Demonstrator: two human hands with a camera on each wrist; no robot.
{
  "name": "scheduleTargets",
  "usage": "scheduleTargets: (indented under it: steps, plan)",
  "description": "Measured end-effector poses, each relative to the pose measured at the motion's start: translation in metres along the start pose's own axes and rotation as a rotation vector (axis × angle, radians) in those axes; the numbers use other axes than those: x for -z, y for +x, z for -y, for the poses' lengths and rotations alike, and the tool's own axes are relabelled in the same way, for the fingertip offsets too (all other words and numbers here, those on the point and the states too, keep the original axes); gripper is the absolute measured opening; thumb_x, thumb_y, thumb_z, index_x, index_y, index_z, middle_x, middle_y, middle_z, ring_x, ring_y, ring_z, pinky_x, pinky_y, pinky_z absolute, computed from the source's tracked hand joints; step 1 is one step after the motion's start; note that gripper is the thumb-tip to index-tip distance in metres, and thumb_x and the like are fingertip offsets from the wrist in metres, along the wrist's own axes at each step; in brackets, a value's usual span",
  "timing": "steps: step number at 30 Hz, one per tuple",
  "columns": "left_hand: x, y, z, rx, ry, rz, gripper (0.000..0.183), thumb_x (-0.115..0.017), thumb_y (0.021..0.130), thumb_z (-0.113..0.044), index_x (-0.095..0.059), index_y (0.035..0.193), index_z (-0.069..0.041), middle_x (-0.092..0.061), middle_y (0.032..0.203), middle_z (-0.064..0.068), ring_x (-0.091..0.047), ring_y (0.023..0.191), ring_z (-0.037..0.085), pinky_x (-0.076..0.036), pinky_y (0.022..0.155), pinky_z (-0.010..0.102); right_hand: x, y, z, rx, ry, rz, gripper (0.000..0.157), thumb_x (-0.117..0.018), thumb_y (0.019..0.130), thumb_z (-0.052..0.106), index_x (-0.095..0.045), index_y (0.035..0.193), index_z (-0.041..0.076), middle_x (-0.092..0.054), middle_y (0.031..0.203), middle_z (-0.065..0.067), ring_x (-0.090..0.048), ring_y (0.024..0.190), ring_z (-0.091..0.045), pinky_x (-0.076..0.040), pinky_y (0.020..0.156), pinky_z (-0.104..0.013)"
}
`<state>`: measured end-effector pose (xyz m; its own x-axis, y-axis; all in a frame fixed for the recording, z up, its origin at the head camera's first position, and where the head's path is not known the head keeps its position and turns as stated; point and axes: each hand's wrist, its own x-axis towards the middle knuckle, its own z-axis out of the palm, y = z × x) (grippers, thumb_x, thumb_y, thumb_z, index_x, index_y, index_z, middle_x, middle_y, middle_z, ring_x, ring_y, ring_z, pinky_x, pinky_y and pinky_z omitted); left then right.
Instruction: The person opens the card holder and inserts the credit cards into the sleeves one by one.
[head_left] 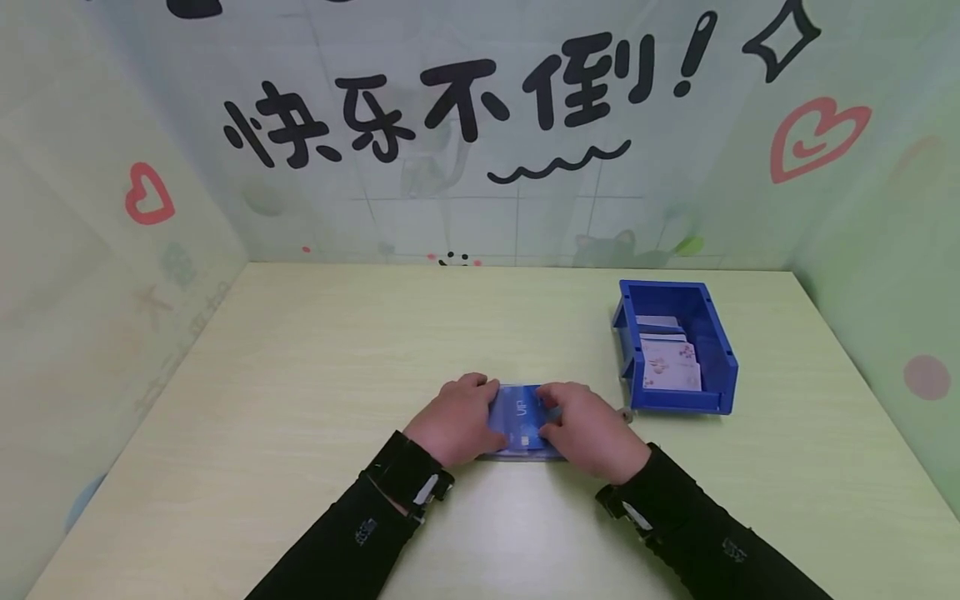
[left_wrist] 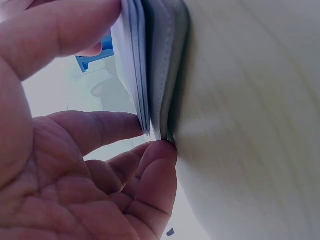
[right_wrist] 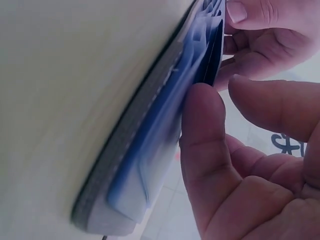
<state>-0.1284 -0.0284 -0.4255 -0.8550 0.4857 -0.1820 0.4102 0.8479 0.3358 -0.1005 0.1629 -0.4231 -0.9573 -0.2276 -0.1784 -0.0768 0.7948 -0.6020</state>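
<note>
A card holder (head_left: 517, 455) with clear sleeves lies on the table between my hands, its grey stitched cover (right_wrist: 112, 175) underneath. A blue card (head_left: 522, 423) with white lettering lies on top of its pages. My left hand (head_left: 459, 419) grips the holder's left side, thumb at the near edge and fingers at the far edge. In the left wrist view its fingertips touch the ends of the stacked pages (left_wrist: 136, 65). My right hand (head_left: 592, 429) is at the blue card's right edge, thumb and index finger apart. In the right wrist view one fingertip touches the sleeve edges (right_wrist: 172, 117).
A blue plastic bin (head_left: 678, 402) stands at the right, just beyond my right hand. Pink patterned cards (head_left: 669, 367) and other cards stand inside it. A printed backdrop (head_left: 442, 225) rises along the back and sides of the light wooden table (head_left: 345, 333).
</note>
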Motion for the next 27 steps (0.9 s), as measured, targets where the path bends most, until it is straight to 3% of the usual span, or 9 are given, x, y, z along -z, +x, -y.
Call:
scheduleTargets:
  steps: [18,27]
  plan:
    - [0.0023,-0.0015,-0.0011,-0.015,-0.004,-0.006,0.076,-0.069,0.08,-0.046,-0.044,0.139,-0.005,-0.039,0.14,0.015,-0.039,0.12,0.033,-0.042,0.095,0.044,-0.0036,-0.0019,0.0035,-0.003,0.044,0.037,0.047,-0.065,0.088,0.014,-0.05,0.131,0.004,-0.058,0.124,-0.006,-0.054,0.094,-0.011,-0.049,0.085,-0.039]
    - [0.0027,-0.0022,-0.0021,-0.013,-0.009,-0.012,0.077,-0.071,0.079,-0.044,-0.044,0.139,-0.004,-0.04,0.139,0.016,-0.042,0.116,0.034,-0.043,0.094,0.044,-0.0057,-0.002,0.0037,0.018,0.086,0.029,0.048,-0.065,0.088,0.015,-0.049,0.132,0.005,-0.058,0.124,-0.006,-0.056,0.1,-0.014,-0.049,0.086,-0.04]
